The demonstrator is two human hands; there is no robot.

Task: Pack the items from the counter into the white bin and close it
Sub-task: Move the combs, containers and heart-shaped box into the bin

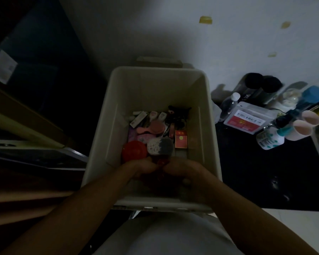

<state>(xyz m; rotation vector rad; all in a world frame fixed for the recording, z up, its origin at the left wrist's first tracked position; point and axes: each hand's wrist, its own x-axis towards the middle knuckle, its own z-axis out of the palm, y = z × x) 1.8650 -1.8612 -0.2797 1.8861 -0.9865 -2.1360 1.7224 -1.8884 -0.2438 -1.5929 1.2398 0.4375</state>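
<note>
White plastic forms the white bin, seen from above in dim light, open with no lid on it. Both hands reach inside by its near wall. The left hand and the right hand meet, their fingers curled narrow around a small red thing pinched between them; what it is cannot be told in the gloom. Just beyond the fingertips lie a red round lid and a grey and white speckled pad, touching each other. Farther past the fingers sit a red box and a pink brush among other small packed items. Well off to the right of the right hand's fingers, outside the bin, the black counter holds a red and white pouch, a white bottle and two pink cups.
</note>
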